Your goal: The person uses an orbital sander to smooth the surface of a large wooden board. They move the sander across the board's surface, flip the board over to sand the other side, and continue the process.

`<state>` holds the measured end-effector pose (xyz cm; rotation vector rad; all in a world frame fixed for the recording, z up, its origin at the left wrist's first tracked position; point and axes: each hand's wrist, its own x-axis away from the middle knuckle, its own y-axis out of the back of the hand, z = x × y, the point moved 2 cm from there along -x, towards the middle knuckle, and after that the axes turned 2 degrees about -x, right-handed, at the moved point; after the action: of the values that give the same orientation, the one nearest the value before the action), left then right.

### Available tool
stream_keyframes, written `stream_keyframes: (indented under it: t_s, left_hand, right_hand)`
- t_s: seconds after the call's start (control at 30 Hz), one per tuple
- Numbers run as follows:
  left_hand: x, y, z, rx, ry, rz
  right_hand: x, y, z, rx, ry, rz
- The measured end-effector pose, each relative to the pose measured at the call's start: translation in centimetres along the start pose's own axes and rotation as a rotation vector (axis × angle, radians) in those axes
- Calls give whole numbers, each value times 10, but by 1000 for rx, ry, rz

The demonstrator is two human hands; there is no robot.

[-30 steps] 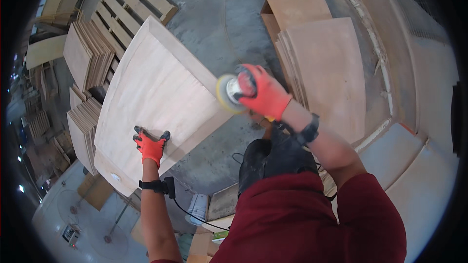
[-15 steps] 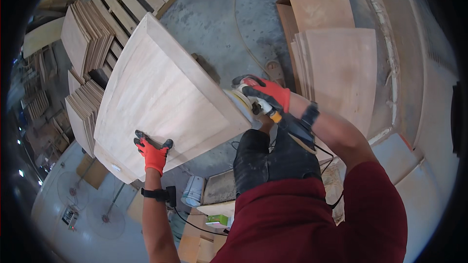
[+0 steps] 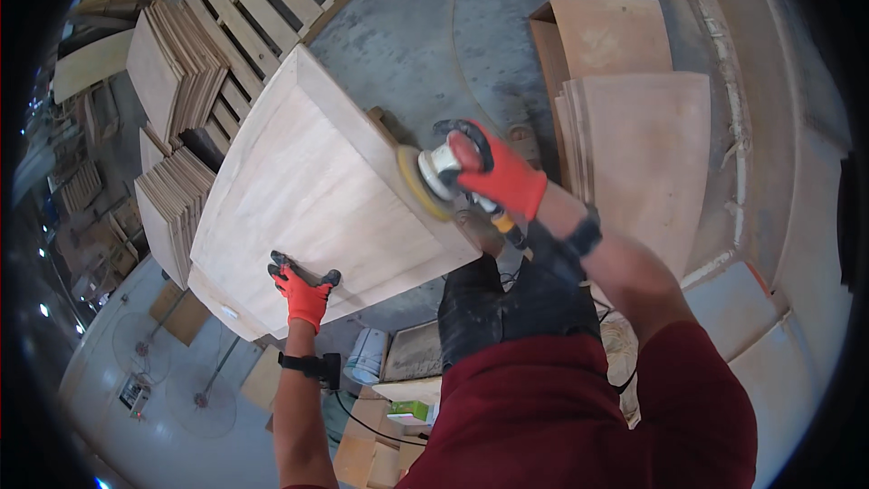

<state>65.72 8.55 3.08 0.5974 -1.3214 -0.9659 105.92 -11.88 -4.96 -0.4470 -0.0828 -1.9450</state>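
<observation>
A large pale wooden panel (image 3: 299,190) with a curved far-left side and a framed right border lies tilted before me. On its near part rests my left hand (image 3: 303,293) in a red and black glove, fingers spread. My right hand (image 3: 503,174), gloved alike, is wrapped round the top of an orbital sander (image 3: 440,168). The sander's yellow pad (image 3: 417,183) stands on edge against the panel's right border. An orange-collared fitting (image 3: 503,223) and a dark hose trail from the sander beneath my right forearm.
Several stacked curved wooden panels (image 3: 647,145) stand to the right. Further stacks (image 3: 172,72) sit at the left beside a slatted pallet (image 3: 262,0). A hose (image 3: 455,36) runs over the floor. Near my legs are a white bucket (image 3: 367,355) and a green box (image 3: 408,412).
My right hand has brought the sander leftward and up along the panel's right border, so its pad shows more fully. My left hand keeps its place on the panel. The whole view has shifted slightly.
</observation>
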Motion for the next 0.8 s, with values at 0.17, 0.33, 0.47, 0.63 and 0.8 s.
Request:
stream_keyframes:
  t_s: [0.17, 0.33, 0.47, 0.63, 0.8]
  left_hand:
    - [-1, -1, -1, 38, -45, -47]
    - [2, 0, 0, -37, 15, 35]
    - [3, 7, -8, -17, 16, 28]
    - [6, 4, -5, 3, 15, 25]
    - [3, 10, -13, 19, -4, 2]
  right_hand:
    - [-48, -12, -64, -603, -321, 210]
    - [-33, -7, -1, 88, -59, -99]
    - [-5, -34, 102, 758, 110, -30]
    - [-42, -26, 93, 468, 117, -64]
    - [-119, -3, -5, -688, -371, 215]
